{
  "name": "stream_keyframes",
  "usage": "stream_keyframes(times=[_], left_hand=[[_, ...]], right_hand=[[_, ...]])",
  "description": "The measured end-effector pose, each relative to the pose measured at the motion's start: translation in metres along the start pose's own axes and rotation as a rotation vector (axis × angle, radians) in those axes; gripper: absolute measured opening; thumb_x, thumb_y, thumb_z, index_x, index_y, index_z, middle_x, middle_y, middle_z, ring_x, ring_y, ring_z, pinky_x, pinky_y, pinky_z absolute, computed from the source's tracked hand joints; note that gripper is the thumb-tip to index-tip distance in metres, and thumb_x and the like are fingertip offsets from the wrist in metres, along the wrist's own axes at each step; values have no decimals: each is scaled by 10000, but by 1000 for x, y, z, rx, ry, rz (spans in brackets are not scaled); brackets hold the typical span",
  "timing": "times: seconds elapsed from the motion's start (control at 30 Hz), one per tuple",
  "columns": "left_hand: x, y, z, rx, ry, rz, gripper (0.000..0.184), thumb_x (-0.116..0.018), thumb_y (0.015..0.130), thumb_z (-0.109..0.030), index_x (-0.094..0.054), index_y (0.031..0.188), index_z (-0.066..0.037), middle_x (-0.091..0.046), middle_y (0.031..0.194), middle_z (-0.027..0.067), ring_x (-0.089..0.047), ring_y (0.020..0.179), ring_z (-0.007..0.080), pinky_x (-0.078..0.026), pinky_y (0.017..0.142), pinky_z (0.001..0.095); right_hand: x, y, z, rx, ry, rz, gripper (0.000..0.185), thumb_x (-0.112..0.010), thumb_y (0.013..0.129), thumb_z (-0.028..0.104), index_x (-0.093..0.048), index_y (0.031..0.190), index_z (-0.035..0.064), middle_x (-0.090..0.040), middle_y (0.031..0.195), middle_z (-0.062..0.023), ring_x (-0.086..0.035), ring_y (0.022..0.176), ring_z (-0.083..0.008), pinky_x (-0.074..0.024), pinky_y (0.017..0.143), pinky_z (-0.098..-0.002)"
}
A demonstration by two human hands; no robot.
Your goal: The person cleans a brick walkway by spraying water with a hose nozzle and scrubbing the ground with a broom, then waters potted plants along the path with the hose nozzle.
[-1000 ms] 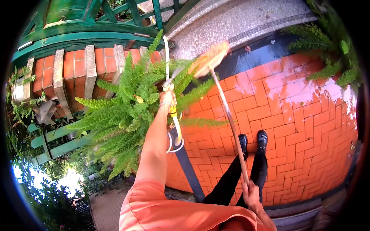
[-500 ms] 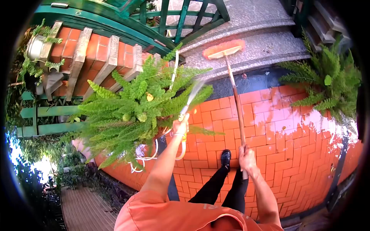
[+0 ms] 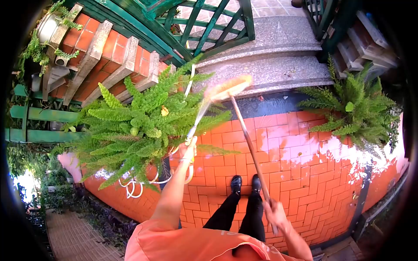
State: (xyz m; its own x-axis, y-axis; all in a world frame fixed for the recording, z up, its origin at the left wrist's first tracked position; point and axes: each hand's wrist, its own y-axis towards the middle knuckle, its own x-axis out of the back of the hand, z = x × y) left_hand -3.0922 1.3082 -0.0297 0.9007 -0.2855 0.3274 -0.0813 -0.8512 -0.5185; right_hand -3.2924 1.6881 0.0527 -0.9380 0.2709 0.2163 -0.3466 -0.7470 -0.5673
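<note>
My left hand is closed round a hose nozzle with a yellow part; water sprays from its tip toward the broom head. Closed on the lower end of a long wooden broom handle is my right hand. The orange-bristled broom head, slightly blurred, lies at the edge of the lower stone step, just above the dark wet strip. A large green fern is beside my left hand. White hose loops under the fern.
A green lattice gate stands at the top, by the granite steps. Brick steps rise at the upper left. Another fern grows at the right. Wet orange herringbone paving surrounds my shoes.
The view has shifted, showing more of the steps. The broom head has moved from the step's middle toward its left edge, near the spray. Both hands keep their holds.
</note>
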Motion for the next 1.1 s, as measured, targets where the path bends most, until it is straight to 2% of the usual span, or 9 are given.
stream_keyframes(times=[0.03, 0.07, 0.1, 0.17, 0.57, 0.8, 0.93, 1.0, 1.1], left_hand=[[1, -3, 0, 9, 32, 1, 260, -669, 834, -307, -607, 880, -60, -521, 570, -4, -485, 411, 99, -390, 356, 242], [1, -10, -1, 7, 28, 7, 260, -669, 834, -307, -607, 880, -60, -521, 570, -4, -485, 411, 99, -390, 356, 242], [-1, -18, -3, -13, -18, 29, 254, -672, 833, -303, -602, 858, -60, -519, 565, -5, -486, 412, 100, -389, 356, 240], [-3, -20, 4, -85, -61, 124, 249, -672, 835, -281, -583, 785, -54, -524, 557, 4, -495, 417, 101, -389, 359, 237], [-21, -69, 11, -136, -101, 338, 300, -688, 820, -243, -569, 626, -48, -516, 496, 3, -467, 397, 75, -344, 363, 231], [-64, -107, -37, -158, -46, 362, 313, -677, 820, -279, -590, 660, -25, -510, 514, 1, -474, 432, 83, -357, 396, 247], [-90, -115, -47, -160, -57, 405, 322, -697, 808, -290, -583, 644, -37, -507, 511, 2, -465, 431, 80, -351, 398, 246], [-100, -123, -57, -108, -124, 400, 326, -700, 808, -287, -580, 630, -42, -510, 505, 6, -476, 430, 80, -349, 391, 237], [-107, -112, -44, -87, -142, 474, 306, -700, 809, -282, -587, 661, -39, -523, 526, 8, -485, 434, 79, -351, 388, 226]], right_hand=[[-3, 36, -4, 139, -48, -41, 289, -490, 917, 242, -516, 766, -2, -464, 504, -29, -465, 383, -113, -383, 341, -294], [5, 66, 25, -74, 74, 42, 280, -496, 916, 233, -542, 784, -9, -495, 525, -74, -533, 476, -172, -418, 441, -337], [14, 96, 44, -230, 150, 96, 297, -483, 929, 253, -536, 771, 7, -469, 495, -30, -481, 397, -133, -389, 367, -306], [17, 147, 36, -224, 315, 46, 284, -491, 934, 271, -541, 802, 25, -434, 470, 5, -408, 339, -94, -345, 305, -276], [103, 51, 17, -327, 494, -224, 293, -480, 946, 304, -474, 816, 42, -385, 445, 3, -374, 304, -104, -332, 272, -280], [188, 155, -31, -346, 229, -375, 343, -431, 951, 342, -465, 779, 47, -412, 471, -2, -403, 330, -117, -368, 282, -285], [159, 73, -66, -341, 319, -251, 390, -388, 943, 428, -427, 740, 97, -391, 479, 8, -403, 320, -138, -370, 286, -301], [132, 16, -54, -488, 481, -266, 352, -442, 942, 383, -419, 733, 101, -358, 450, 14, -375, 302, -127, -338, 270, -297], [132, -39, -20, -384, 531, -257, 337, -404, 971, 311, -418, 740, 67, -341, 438, 5, -362, 300, -116, -327, 262, -282]])
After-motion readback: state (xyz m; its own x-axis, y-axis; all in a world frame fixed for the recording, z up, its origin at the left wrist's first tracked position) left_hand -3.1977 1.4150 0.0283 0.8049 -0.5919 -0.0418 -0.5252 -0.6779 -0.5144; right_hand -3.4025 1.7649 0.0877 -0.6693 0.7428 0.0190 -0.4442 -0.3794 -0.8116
